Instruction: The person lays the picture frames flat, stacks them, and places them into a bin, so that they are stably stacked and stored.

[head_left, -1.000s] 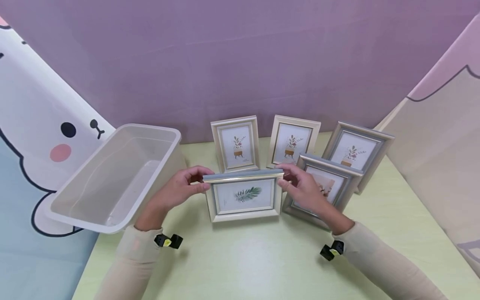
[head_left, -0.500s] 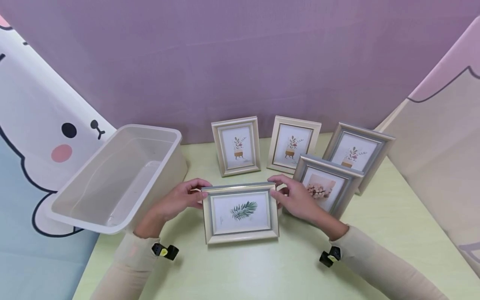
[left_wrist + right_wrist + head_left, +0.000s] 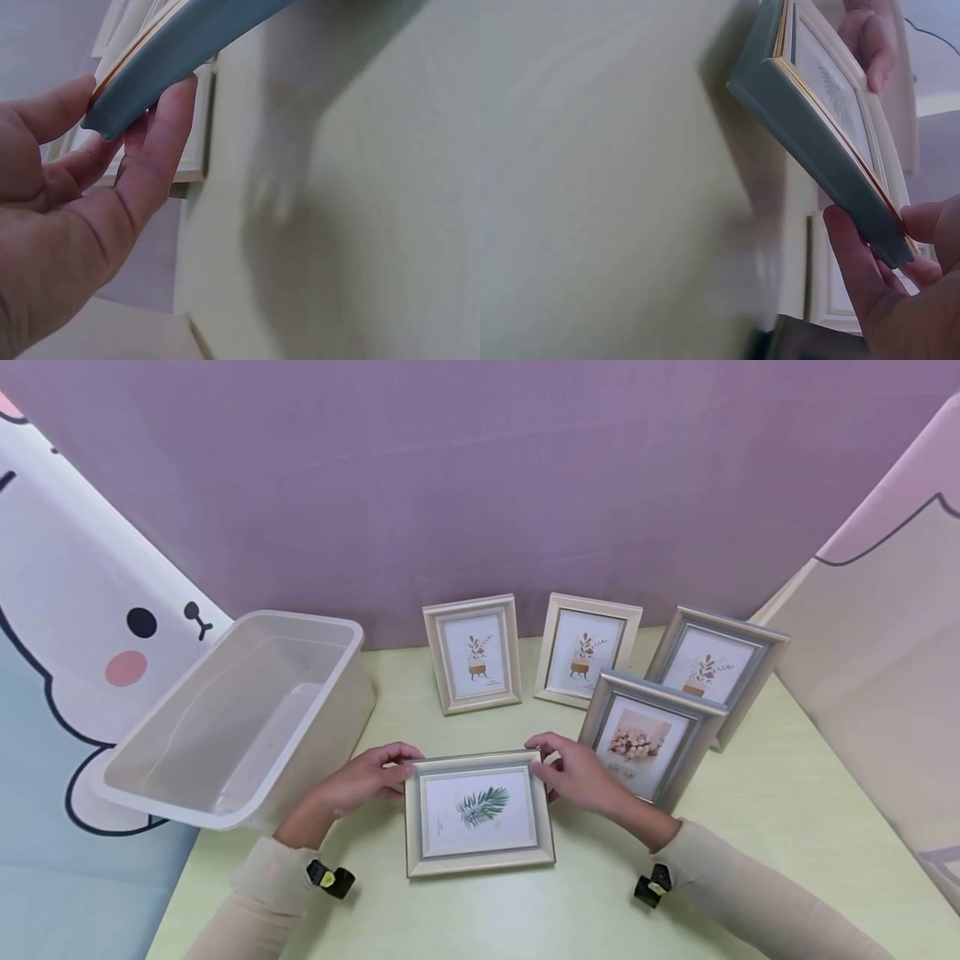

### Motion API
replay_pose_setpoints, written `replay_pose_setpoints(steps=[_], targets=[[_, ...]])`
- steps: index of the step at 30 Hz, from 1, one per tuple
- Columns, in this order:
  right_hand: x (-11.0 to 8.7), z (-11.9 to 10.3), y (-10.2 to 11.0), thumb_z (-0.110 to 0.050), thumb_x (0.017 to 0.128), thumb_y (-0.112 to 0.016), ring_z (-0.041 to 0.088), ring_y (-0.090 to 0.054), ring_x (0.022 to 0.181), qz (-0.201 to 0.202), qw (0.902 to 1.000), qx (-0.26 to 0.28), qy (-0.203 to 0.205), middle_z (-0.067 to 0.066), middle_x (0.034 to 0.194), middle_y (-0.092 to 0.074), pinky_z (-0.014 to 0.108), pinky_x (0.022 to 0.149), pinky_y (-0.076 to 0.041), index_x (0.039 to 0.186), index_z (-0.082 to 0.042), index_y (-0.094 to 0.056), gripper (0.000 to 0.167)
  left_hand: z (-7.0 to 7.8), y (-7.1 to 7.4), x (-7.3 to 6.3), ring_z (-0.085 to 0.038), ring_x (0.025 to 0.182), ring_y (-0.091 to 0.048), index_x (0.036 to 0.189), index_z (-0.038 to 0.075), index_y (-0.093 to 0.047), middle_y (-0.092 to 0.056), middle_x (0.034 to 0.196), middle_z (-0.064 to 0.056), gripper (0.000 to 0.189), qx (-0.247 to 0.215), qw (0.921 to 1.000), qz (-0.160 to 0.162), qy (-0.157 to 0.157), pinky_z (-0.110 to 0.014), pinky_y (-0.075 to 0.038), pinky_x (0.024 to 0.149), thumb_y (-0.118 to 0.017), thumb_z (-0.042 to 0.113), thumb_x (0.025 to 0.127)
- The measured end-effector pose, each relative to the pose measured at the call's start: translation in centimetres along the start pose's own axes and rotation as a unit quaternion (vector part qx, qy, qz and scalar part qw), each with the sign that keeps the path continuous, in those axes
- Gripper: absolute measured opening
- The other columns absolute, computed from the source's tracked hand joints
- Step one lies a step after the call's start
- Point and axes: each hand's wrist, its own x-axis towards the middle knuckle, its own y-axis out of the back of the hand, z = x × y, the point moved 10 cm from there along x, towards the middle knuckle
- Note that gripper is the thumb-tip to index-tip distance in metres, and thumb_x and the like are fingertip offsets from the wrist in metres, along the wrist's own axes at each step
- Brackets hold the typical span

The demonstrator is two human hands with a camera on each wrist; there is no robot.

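Observation:
Both hands hold a cream and grey picture frame (image 3: 480, 863) with a green leaf print, low over the table in the head view. My left hand (image 3: 369, 777) pinches its far left corner, thumb on the front and fingers behind. At the far right corner my right hand (image 3: 573, 772) grips it the same way. The left wrist view has the left hand (image 3: 97, 172) around the frame's blue-grey side edge (image 3: 165, 75). In the right wrist view the frame (image 3: 817, 139) is tilted, its near edge lower, with the right hand (image 3: 907, 277) at its corner.
A beige plastic bin (image 3: 307, 727) stands at the left. Two cream frames, one at centre back (image 3: 452, 693) and another beside it (image 3: 546, 643), stand upright. To the right, a grey-brown frame with a flower photo (image 3: 686, 752) overlaps a larger grey frame (image 3: 757, 681).
Both hands have brought the leaf picture frame toward the front of the table and lower, tipping it back so its face turns upward. The other frames and the bin stay put.

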Motion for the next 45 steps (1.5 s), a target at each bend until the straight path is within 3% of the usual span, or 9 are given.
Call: replay_pose_setpoints(steps=[6,16,19,22,26,29,34,45], targets=[[0.1,0.6,-0.8,-0.01,0.1,-0.062,0.012,-0.068,0.067,-0.007,0.9998,-0.017,-0.003,0.019,0.111,-0.063,0.032,0.057,-0.061,0.134,-0.002,-0.058,0.035,-1.5,0.0,0.3,-0.021,0.093,-0.072,0.132,-0.008,-0.05,-0.064,0.12,-0.02,0.036,-0.002,0.9999,-0.001,0.013,-0.034,-0.062,0.081,-0.056,0.015,0.105],[0.6,1.2,-1.4,-0.011,0.098,-0.064,0.01,-0.068,0.07,-0.005,0.9955,-0.093,-0.016,0.013,0.104,-0.069,0.025,0.058,-0.058,0.127,-0.006,-0.065,0.029,-2.1,0.1,0.8,-0.017,0.088,-0.065,0.132,-0.007,-0.056,-0.059,0.115,-0.018,0.035,0.073,0.9962,0.038,0.028,-0.037,-0.063,0.08,-0.057,0.015,0.105],[0.8,0.7,-1.4,-0.011,0.096,-0.067,0.01,-0.068,0.075,0.006,0.9875,-0.158,0.001,0.011,0.102,-0.071,0.027,0.064,-0.057,0.123,-0.005,-0.068,0.028,-2.2,0.2,1.1,-0.016,0.085,-0.065,0.13,-0.007,-0.059,-0.062,0.111,-0.016,0.033,0.099,0.9932,0.051,0.033,-0.035,-0.062,0.079,-0.057,0.014,0.104],[1.0,0.0,-1.4,-0.012,0.093,-0.069,0.014,-0.066,0.083,0.021,0.9725,-0.231,0.023,0.009,0.101,-0.073,0.033,0.073,-0.056,0.119,-0.005,-0.071,0.027,-2.3,0.3,1.3,-0.016,0.081,-0.067,0.126,-0.005,-0.062,-0.067,0.107,-0.014,0.031,0.138,0.9874,0.067,0.039,-0.033,-0.06,0.076,-0.057,0.014,0.103],[1.2,-0.5,-1.7,-0.01,0.09,-0.071,0.022,-0.067,0.09,0.034,0.9591,-0.278,0.042,0.011,0.102,-0.075,0.042,0.083,-0.057,0.114,-0.003,-0.074,0.025,-2.2,0.2,1.4,-0.015,0.077,-0.067,0.124,-0.002,-0.065,-0.071,0.103,-0.011,0.029,0.194,0.9756,0.089,0.049,-0.029,-0.057,0.072,-0.057,0.015,0.102],[1.3,-0.6,-1.8,-0.01,0.089,-0.071,0.024,-0.068,0.091,0.04,0.9547,-0.291,0.045,0.012,0.1,-0.075,0.043,0.084,-0.057,0.111,-0.003,-0.075,0.024,-2.1,0.1,1.5,-0.014,0.074,-0.067,0.124,0.0,-0.066,-0.072,0.102,-0.01,0.028,0.222,0.9684,0.1,0.055,-0.028,-0.056,0.069,-0.057,0.014,0.102],[1.6,-0.2,-2.0,-0.008,0.087,-0.073,0.019,-0.064,0.083,0.042,0.9525,-0.3,0.036,0.01,0.094,-0.072,0.038,0.076,-0.056,0.108,-0.004,-0.076,0.021,-2.1,0.0,1.5,-0.014,0.07,-0.067,0.119,0.004,-0.07,-0.072,0.098,-0.009,0.023,0.248,0.9597,0.116,0.064,-0.028,-0.056,0.064,-0.059,0.013,0.1],[1.8,0.1,-2.1,-0.008,0.088,-0.074,0.014,-0.058,0.078,0.043,0.9536,-0.298,0.005,0.006,0.092,-0.068,0.032,0.069,-0.052,0.106,-0.007,-0.076,0.019,-1.8,0.0,1.6,-0.014,0.069,-0.061,0.111,0.006,-0.071,-0.067,0.089,-0.006,0.016,0.272,0.9521,0.124,0.062,-0.026,-0.052,0.062,-0.062,0.012,0.098]])
